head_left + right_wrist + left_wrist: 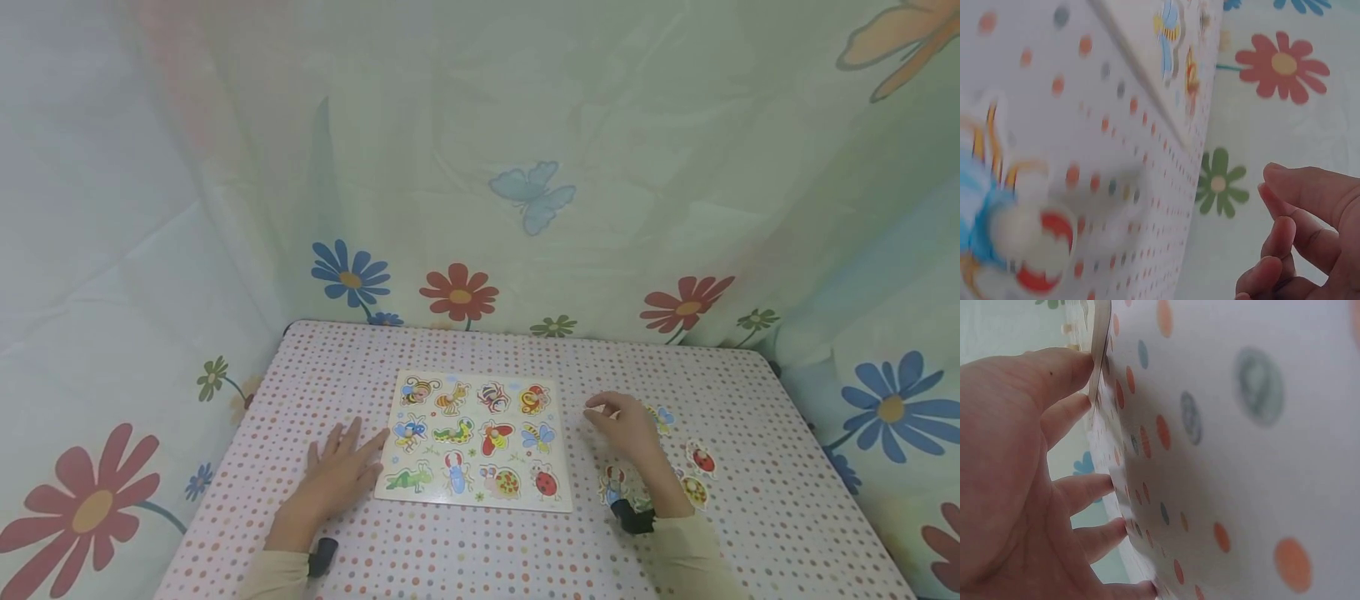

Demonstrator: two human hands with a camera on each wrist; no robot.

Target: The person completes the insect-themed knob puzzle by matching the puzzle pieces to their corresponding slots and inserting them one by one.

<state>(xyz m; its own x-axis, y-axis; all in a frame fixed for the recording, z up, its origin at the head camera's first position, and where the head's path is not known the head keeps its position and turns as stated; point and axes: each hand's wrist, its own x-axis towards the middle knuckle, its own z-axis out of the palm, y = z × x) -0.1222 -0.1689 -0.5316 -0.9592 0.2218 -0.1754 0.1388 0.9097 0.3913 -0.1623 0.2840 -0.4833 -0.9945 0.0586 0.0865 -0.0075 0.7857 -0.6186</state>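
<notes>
A wooden insect puzzle board [474, 502] lies flat on the dotted tablecloth. My left hand [341, 475] rests at its left side, fingers spread. In the left wrist view, the thumb of that hand [1010, 456] touches the board's edge [1101, 344] while other fingertips meet the cloth. Just right of the board, my right hand [626, 429] is raised above the table. The right wrist view shows its thumb and index tips close together with nothing visible between them, the other fingers [1279, 237] loosely curled. Beneath lies a loose stag beetle piece [979, 212] with a round knob.
Near the right forearm lie a ladybug piece [703, 459], a snail piece [695, 492] and a dragonfly piece [662, 419]. The forearm partly covers a greenish piece [641, 502]. A flower-printed curtain [420, 167] hangs behind the table and at both sides.
</notes>
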